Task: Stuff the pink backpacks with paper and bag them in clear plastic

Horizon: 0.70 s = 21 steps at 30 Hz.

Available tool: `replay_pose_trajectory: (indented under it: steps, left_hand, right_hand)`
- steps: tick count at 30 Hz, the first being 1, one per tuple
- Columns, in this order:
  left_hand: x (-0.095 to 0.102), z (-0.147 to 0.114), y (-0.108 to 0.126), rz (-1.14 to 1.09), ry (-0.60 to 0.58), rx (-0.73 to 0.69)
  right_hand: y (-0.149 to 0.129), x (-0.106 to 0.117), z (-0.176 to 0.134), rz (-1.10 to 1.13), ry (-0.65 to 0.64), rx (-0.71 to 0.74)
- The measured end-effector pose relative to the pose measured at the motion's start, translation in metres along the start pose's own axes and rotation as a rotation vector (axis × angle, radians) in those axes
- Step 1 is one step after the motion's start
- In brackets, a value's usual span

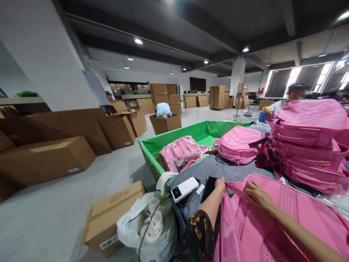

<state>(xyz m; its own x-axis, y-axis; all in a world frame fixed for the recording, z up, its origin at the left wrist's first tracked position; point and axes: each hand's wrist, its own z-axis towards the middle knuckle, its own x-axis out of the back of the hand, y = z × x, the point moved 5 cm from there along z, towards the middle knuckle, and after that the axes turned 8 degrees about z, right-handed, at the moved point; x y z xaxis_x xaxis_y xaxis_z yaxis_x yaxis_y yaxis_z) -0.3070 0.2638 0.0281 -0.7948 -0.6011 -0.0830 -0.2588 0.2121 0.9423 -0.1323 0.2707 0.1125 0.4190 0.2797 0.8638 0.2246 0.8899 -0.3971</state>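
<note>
A large pink backpack [275, 218] lies in front of me, its perforated panel facing up. My left hand [220, 185] is closed on the far left edge of its fabric. My right hand [253, 194] rests a little to the right, fingers curled down against the same backpack; the fingertips are partly hidden, and it seems to pinch the cloth. Just beyond my left hand lies a dark phone [209, 187]. A white power bank [184, 189] with a small dark display sits left of it, on another dark flat device.
Several pink backpacks [308, 145] are piled at right, one more [240, 143] farther back. A green bin [152, 145] holds plastic-wrapped pink goods [184, 149]. A plastic bag [133, 222] and carton [109, 214] stand left. One person [163, 110] leans into a box; another is behind the pile.
</note>
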Motion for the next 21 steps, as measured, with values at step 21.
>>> replay_pose_trajectory:
  steps: [21]
  left_hand:
    - [-0.105,-0.090,0.101,0.171,-0.523,-0.530]
  right_hand:
    - [-0.138,-0.005,-0.145,0.290,0.156,-0.387]
